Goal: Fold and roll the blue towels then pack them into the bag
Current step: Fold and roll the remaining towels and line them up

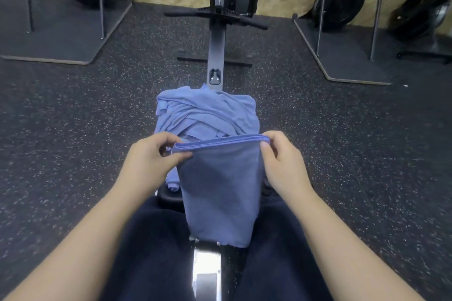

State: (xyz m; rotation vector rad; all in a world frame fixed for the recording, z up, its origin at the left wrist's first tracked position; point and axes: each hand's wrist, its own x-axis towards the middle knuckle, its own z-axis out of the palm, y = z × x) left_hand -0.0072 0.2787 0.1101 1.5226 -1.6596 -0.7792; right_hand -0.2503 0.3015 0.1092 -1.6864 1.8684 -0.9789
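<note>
Behind held folded towel (220,188): crumpled towel heap (208,112) on rower rail (216,49).

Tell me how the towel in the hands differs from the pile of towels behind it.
The held towel is folded flat with a neat top edge; the towel pile is crumpled and creased. The held towel hangs down, pinched at its top corners by the left hand and the right hand; the pile rests untouched on the rowing machine. Both are the same blue cloth.
</note>
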